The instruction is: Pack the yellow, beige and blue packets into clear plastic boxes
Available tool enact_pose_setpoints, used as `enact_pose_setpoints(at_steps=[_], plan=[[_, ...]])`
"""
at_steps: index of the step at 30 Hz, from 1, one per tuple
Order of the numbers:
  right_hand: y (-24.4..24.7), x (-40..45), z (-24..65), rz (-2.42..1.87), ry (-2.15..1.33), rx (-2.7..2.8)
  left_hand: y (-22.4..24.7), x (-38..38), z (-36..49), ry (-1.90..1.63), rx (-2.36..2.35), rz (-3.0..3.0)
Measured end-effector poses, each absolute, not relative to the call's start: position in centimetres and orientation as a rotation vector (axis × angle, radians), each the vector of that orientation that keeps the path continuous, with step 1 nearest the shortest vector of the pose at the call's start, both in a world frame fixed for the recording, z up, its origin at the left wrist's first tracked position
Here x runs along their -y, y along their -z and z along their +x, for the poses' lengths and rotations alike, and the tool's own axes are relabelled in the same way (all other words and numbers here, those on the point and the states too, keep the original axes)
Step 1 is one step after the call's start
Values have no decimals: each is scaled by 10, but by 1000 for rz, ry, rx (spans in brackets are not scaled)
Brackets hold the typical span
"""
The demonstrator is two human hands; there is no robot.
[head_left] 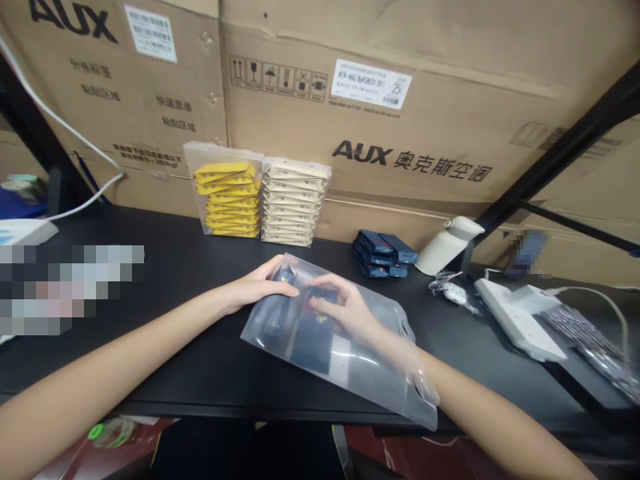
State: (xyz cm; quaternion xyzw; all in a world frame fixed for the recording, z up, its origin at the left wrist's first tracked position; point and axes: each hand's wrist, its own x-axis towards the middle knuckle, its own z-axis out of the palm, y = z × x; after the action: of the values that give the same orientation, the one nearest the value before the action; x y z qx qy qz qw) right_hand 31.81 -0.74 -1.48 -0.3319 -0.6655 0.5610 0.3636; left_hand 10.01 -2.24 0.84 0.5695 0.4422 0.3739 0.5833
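A clear frosted plastic bag [365,360] lies on the black table, its open end toward the lower right. Inside it are dark blue packets [313,340], side by side near the closed end. My left hand [265,283] grips the bag's upper left corner from outside, thumb over a blue packet. Reaching in through the bag's opening, my right hand [343,307] is inside with bent fingers on the blue packet at the right. A pile of similar blue packets [383,253] sits behind the bag, to the right.
Against large cardboard boxes [280,127] stand a bag of yellow packets [233,200] and a bag of cream packets [294,203]. At right are a white bottle [447,247], a power strip [520,320] and wrapped items [590,340]. A white cable [75,133] hangs at left.
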Motion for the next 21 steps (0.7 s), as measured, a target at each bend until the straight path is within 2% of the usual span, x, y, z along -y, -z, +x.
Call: enact_pose_setpoints(at_steps=[4,8,15,21], plan=[[17,9,317,-936,-1551,1622,-5,22,101,-861,-1034,1309],[15,8,315,-1045,-1505,1569,-2,21,101,-840,-1040,1301],[14,-3,320,-555,-1982,1593,-5,24,103,-832,-1027,1237],[4,-3,333,-645,-1831,1953,-2,25,105,-816,-963,1288]])
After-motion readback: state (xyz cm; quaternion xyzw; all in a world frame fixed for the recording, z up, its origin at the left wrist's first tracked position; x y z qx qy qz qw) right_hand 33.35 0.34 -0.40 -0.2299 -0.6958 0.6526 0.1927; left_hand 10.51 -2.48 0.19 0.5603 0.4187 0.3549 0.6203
